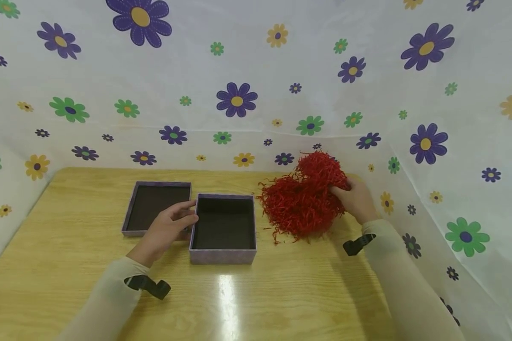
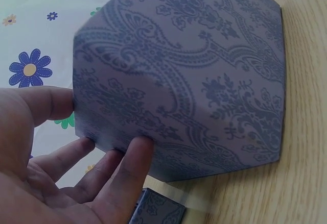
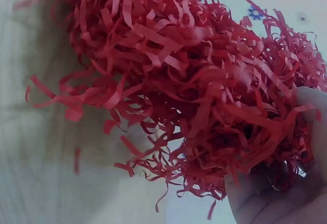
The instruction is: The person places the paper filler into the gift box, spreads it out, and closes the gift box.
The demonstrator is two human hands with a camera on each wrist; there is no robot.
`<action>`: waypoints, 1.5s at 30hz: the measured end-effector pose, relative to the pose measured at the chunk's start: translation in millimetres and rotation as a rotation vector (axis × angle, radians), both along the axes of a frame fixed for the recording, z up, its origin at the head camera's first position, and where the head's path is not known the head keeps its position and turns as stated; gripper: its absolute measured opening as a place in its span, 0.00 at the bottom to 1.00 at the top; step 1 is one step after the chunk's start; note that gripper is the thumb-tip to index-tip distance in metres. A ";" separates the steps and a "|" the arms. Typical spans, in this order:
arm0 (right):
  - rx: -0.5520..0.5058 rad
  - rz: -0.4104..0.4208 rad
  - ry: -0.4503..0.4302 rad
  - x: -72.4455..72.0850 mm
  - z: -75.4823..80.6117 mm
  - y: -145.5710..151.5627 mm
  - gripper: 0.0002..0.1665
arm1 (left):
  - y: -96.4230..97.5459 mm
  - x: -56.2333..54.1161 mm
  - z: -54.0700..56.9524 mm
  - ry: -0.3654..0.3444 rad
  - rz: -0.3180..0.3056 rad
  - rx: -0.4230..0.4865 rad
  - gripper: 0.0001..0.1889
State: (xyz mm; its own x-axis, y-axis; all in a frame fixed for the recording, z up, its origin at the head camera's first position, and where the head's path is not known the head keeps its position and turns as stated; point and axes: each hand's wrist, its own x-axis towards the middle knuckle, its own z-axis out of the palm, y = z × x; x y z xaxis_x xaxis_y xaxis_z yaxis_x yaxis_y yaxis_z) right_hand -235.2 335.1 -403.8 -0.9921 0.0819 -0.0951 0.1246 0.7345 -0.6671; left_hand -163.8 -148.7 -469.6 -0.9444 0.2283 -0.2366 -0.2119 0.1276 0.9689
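An open-topped purple box (image 1: pixel 223 256) with a dark interior stands at the middle of the table. My left hand (image 1: pixel 167 227) is at its left side, the fingertips touching the outer wall (image 2: pixel 179 81), whose scrolled pattern fills the left wrist view. My right hand (image 1: pixel 357 199) grips part of a bundle of red shredded paper (image 1: pixel 300 203) at the back right. The held part is raised against the wall cloth, while the rest spreads out to the left. In the right wrist view, the thumb and fingers dig into the curly strips (image 3: pixel 204 76).
Behind my left hand, a shallow purple lid (image 1: pixel 157 233) lies with its dark inside up. White cloth with printed flowers (image 1: pixel 247 61) hangs along the back and sides of the wooden table (image 1: pixel 298 303). A few loose red strips lie near the bundle.
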 end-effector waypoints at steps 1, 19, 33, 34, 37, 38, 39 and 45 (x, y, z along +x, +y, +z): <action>-0.012 -0.003 0.001 0.0 3.9 -0.2 0.32 | -0.1 0.0 0.3 0.001 0.002 -0.003 0.32; -0.103 -0.022 -0.018 3.5 46.3 -7.6 0.36 | -1.0 -0.3 2.2 -0.007 0.011 -0.005 0.33; -0.131 -0.033 0.075 4.1 66.0 -11.8 0.35 | 0.0 -1.5 3.7 -0.014 0.006 -0.004 0.33; -0.142 -0.030 0.073 4.3 68.0 -12.9 0.36 | 0.0 -1.7 3.4 -0.013 0.006 -0.006 0.33; -0.180 -0.020 0.072 4.5 73.2 -16.4 0.37 | -0.3 -2.0 2.2 -0.018 0.006 -0.010 0.32; -0.188 -0.017 0.073 4.2 74.6 -17.2 0.37 | -0.6 -1.9 1.8 -0.020 0.004 -0.012 0.32; -0.195 -0.015 0.075 4.0 75.8 -18.1 0.36 | -0.7 -1.8 1.6 -0.021 0.003 -0.013 0.32; -0.183 -0.001 0.084 3.0 79.5 -18.0 0.34 | -1.0 -0.8 0.5 -0.030 0.003 -0.011 0.32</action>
State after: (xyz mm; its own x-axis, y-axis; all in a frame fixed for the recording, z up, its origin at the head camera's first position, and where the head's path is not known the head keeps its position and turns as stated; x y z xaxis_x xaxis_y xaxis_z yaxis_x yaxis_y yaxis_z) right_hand -232.2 317.1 -324.3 -0.9971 0.0720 -0.0252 0.0635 0.5998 -0.7976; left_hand -164.6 -149.7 -469.1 -0.9374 0.2232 -0.2673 -0.2412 0.1374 0.9607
